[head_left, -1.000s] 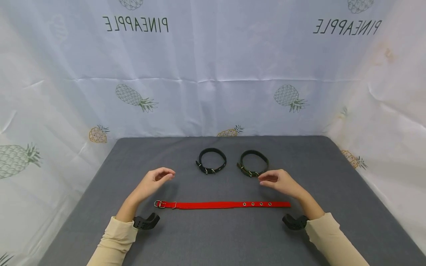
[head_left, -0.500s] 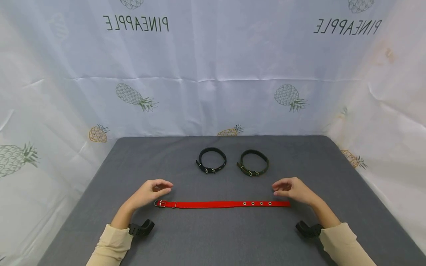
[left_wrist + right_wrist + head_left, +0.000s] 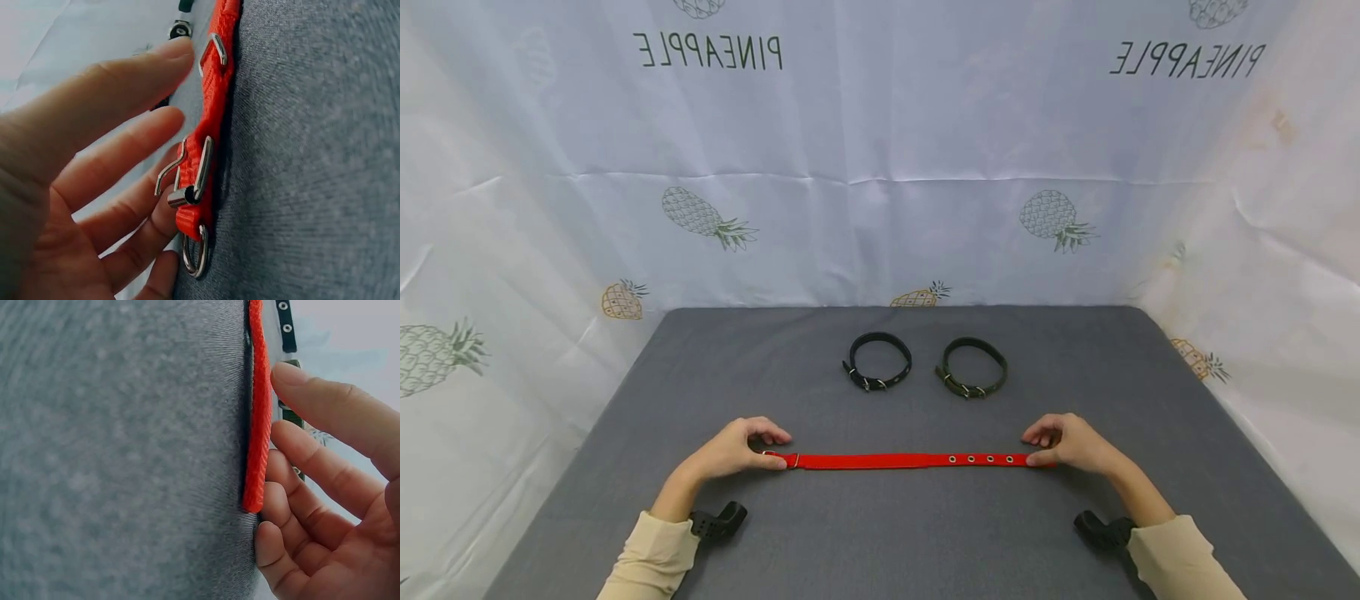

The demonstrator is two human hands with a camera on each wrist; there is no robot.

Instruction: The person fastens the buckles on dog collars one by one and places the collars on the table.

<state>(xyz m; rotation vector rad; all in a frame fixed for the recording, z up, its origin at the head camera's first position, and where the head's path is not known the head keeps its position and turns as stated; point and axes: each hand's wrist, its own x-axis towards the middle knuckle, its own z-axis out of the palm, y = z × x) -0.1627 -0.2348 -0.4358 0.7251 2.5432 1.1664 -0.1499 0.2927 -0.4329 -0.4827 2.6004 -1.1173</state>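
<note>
A red collar [image 3: 872, 461] lies stretched straight across the grey table, buckle end to the left and eyelet end to the right. My left hand [image 3: 730, 450] is over the buckle end, thumb and fingers apart. In the left wrist view its fingers are right beside the silver buckle [image 3: 203, 169], whose prong stands loose, and the D-ring [image 3: 195, 256] hangs at the tip. At the other end my right hand [image 3: 1075, 444] reaches over the strap's tip. In the right wrist view, its relaxed fingertips [image 3: 275, 497] are right at the edge of the strap [image 3: 258, 444], thumb held apart.
Farther back on the table [image 3: 880, 533] lie a black collar [image 3: 880, 385] and a dark green collar [image 3: 1000, 375], both buckled into loops. White cloth [image 3: 880, 233] with printed pineapples hangs behind and along the sides. Each wrist wears a black camera mount.
My right hand has come from beside the green collar, right and down to the red strap's eyelet end. The left hand has lowered slightly to the buckle end. The collars stay put.
</note>
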